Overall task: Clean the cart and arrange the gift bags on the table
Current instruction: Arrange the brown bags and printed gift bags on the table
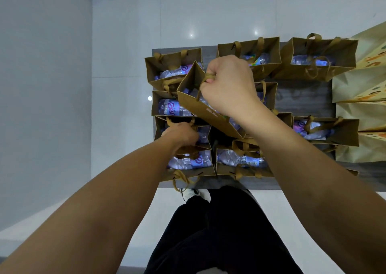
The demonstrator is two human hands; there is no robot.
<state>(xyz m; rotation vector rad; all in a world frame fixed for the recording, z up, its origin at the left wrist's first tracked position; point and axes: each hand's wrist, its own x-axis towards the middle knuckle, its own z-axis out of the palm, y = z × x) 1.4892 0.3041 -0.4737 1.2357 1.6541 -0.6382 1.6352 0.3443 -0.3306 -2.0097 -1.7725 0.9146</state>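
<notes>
Nearest, black trousers [219,232] are showing below the dark grey wood-grain tabletop [302,98]. On it, brown paper gift bags [321,58] holding clear plastic water bottles [240,159] are standing in rows. The left hand [181,134] is reaching into a bag at the left (its grip is hidden). Farther on, the right hand [227,85] is gripping the ribbon handle of a tilted, raised brown bag [200,106].

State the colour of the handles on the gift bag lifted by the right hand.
Mustard brown ribbon handles, matching the bag; head view.
</notes>
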